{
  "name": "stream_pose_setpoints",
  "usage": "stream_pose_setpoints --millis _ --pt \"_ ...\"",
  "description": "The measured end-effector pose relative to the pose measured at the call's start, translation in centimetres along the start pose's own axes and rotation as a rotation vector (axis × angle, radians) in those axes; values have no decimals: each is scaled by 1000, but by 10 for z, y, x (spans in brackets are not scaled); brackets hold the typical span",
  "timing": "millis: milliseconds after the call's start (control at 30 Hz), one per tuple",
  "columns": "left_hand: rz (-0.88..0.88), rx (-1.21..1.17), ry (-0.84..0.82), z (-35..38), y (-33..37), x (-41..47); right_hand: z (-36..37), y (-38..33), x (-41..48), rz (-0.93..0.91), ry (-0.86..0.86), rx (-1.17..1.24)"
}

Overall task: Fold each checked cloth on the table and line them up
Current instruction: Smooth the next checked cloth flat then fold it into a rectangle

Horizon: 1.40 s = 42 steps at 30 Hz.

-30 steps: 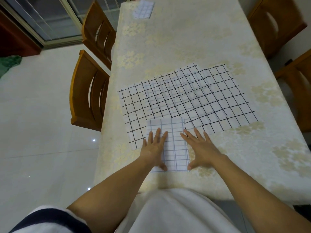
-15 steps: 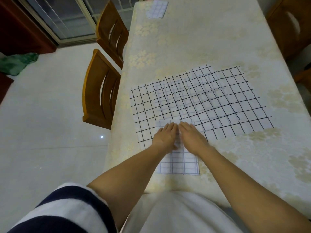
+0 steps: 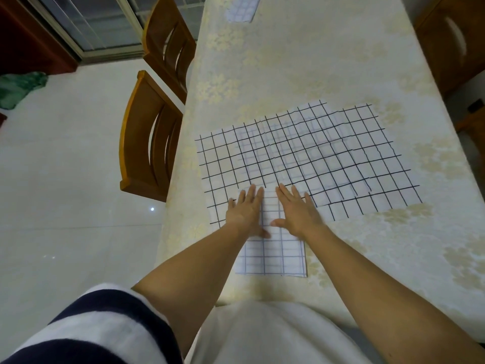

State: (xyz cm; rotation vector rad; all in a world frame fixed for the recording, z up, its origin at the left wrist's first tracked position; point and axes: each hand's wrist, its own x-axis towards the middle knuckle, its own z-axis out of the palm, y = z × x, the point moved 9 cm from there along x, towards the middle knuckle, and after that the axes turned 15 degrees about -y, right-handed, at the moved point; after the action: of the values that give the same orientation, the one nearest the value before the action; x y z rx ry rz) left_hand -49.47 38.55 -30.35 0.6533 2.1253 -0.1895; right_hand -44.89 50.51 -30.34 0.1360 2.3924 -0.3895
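While left hand (image 3: 246, 215) and right hand (image 3: 296, 214) press folded cloth (image 3: 275, 256) open-palmed, spread cloth (image 3: 328, 158) underlies.

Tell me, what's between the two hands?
In the head view, a strip of the folded checked cloth shows between the left hand and the right hand, both lying flat on it.

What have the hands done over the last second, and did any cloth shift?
The left hand and right hand slid inward and forward to meet near the far edge of the folded cloth, then parted again. They now press flat on it, fingers straight. Nothing was gripped or let go. The folded cloth stayed put, overlapping the big cloth; the far cloth also stayed.
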Motion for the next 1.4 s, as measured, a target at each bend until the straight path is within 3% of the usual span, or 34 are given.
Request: stream_pose_setpoints --millis 267,367,467,567,967,1133,1233,1400 --pt "-69 32 50 11 -30 -20 -6 -2 -1 28 -6 -105" --pt "63 70 184 8 -16 -34 -6 -26 -19 -166 109 -94" --pt "248 80 152 23 4 -46 14 -39 -37 -307 81 12" --pt "234 31 36 50 -3 -48 43 -33 -43 -293 2 -48" --pt "56 155 -3 60 -38 -60 55 -23 -47 -303 -88 -122" --pt "207 63 190 42 -1 -68 42 -19 -60 -321 117 33" --pt "316 108 160 57 15 -67 55 -8 -59 -296 62 62" --pt "238 55 69 73 -3 -56 61 8 -56 -225 40 76"
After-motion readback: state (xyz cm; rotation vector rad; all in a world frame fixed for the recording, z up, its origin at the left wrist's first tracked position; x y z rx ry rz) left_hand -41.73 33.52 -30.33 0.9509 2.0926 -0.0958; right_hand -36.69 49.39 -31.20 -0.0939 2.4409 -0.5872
